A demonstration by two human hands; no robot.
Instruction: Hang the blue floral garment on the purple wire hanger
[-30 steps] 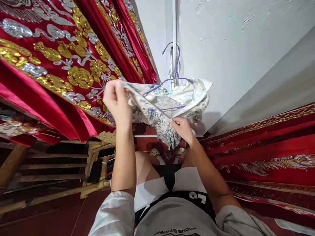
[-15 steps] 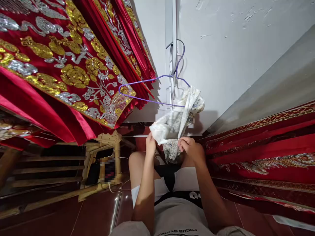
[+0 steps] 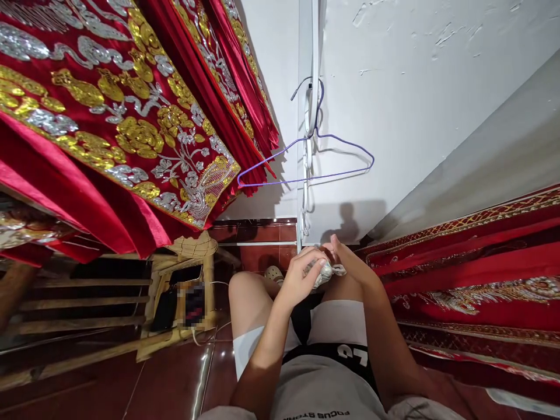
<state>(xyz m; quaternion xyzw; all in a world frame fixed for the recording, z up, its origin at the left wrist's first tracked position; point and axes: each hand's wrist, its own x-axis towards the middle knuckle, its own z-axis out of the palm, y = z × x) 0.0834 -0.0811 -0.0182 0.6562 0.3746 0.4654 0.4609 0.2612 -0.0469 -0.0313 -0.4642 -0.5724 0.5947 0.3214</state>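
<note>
A white patterned garment is bunched into a small bundle above my lap. My left hand curls over it from the left, fingers closed on top. On the other side, my right hand is against the bundle with its thumb raised; most of its fingers are hidden. A small white loop of cloth pokes out beside the right hand. Above both hands, a bare purple hanger hangs from a white strap by the wall.
Red cloths with gold and silver sequins hang at the left. More red embroidered fabric fills the right side. A bamboo rack at the lower left carries a phone with a cable. The white wall stands ahead.
The white garment has come off the hanger and is now crumpled between my hands. The hanger has swung rightward and hangs freely. My hands have drawn together.
</note>
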